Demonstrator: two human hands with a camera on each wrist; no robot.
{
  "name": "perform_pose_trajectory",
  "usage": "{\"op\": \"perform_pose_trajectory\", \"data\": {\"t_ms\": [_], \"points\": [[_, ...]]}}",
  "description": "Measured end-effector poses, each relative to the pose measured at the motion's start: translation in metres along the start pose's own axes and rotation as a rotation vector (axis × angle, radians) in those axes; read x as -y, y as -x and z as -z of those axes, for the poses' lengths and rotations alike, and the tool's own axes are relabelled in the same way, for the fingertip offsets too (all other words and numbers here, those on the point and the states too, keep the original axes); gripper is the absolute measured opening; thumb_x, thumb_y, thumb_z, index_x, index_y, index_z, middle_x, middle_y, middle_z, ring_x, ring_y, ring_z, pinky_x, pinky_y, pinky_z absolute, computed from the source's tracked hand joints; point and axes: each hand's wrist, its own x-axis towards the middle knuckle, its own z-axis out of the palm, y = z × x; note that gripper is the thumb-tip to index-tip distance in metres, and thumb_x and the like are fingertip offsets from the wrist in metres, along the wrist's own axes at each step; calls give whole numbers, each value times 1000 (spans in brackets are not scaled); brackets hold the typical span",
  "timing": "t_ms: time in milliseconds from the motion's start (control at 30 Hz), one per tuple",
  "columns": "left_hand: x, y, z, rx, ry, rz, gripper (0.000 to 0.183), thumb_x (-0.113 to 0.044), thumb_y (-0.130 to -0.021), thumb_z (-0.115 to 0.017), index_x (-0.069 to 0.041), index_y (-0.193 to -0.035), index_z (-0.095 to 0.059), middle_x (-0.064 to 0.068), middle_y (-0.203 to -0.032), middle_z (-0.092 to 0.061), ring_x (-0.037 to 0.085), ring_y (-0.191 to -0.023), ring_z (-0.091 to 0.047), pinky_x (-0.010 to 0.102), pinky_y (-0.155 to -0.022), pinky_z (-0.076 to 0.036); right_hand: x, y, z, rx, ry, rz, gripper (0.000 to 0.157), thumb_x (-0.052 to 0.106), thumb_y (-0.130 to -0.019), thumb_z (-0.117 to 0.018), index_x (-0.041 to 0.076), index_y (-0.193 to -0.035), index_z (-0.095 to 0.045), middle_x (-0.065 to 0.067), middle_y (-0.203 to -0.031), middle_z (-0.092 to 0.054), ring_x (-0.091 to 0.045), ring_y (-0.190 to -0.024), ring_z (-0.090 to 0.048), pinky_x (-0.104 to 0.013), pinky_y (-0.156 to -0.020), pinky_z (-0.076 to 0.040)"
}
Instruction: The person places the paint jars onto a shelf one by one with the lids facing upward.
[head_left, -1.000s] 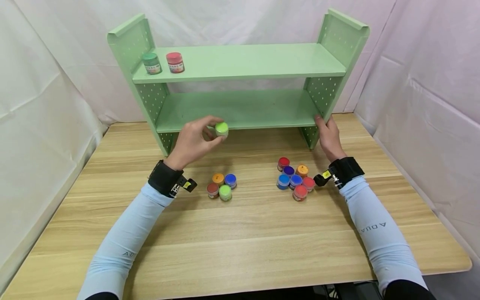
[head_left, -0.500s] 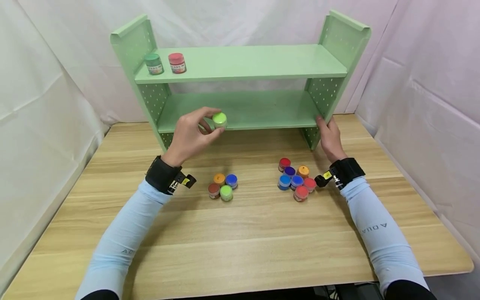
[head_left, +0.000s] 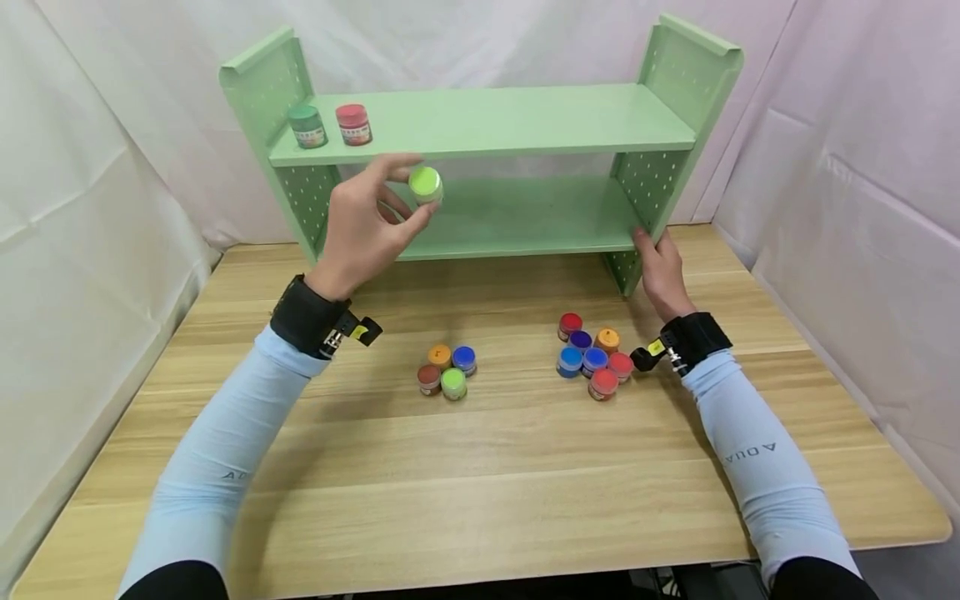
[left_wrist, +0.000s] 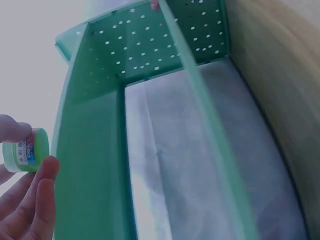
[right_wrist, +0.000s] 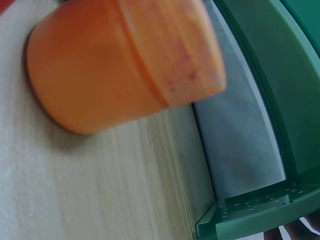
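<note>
One round, lime-lidded plastic jar [head_left: 426, 185] rises toward twelve o'clock, seemingly shelf-high, left hand [head_left: 365, 221] pinching; right hand [head_left: 663, 277] grips perforated green rack [head_left: 510, 122].

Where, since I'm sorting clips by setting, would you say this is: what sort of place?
Probably a staged recording corner: pale sheeting hangs behind and on both sides, a green shelf stands on a wooden table, and the person wears wrist cameras.
</note>
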Motion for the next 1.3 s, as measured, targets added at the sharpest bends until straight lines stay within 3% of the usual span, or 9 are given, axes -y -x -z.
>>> {"op": "perform_pose_trajectory", "data": {"t_ms": [100,233,400,833,1067,1300], "points": [[1,-12,4,-49,-29,-8,46,-19,-82,-73,2,-119,-56,14,-97,-68,17,-57,-61,32,-53,-50,-1,0,0,-2,-5,3,59,46,-101,-38,25,-153,-21,1,-149,-33,-11,-130,-32,-39,-105,-25],[2,-27,8,-82,-100,81,45,-25,-83,-70,0,-118,-55,10,-102,-68,15,-59,-62,30,-57,-50,-4,1,0,0,-15,-2,59,45,-101,-38,26,-153,-21,1,-149,-33,-12,-130,-33,-40,-104,-26],[6,-36,10,-89,-197,187,41,-34,-84,-66,-7,-113,-58,1,-101,-69,10,-60,-63,22,-56,-43,-5,2,-2,6,-20,-8,59,45,-101,-38,26,-153,-20,1,-149,-33,-12,-130,-32,-41,-105,-25],[11,-44,12,-22,-346,258,35,-38,-89,-57,-10,-111,-61,2,-95,-71,13,-65,-65,25,-48,-29,-3,0,-4,-2,-24,-8,58,45,-101,-38,27,-153,-21,1,-150,-33,-12,-130,-32,-40,-105,-26],[10,-53,12,51,-422,291,37,-41,-91,-55,-14,-115,-64,3,-94,-71,19,-55,-48,30,-46,-24,-4,0,-2,-9,-15,-7,58,45,-101,-38,26,-153,-21,1,-149,-33,-12,-130,-32,-39,-104,-26],[10,-59,13,84,-499,328,37,-41,-92,-54,-18,-118,-67,2,-96,-71,22,-58,-56,32,-45,-25,-4,0,-4,-10,-16,-5,58,46,-100,-38,26,-153,-22,-1,-149,-34,-12,-129,-33,-38,-104,-26]]}}
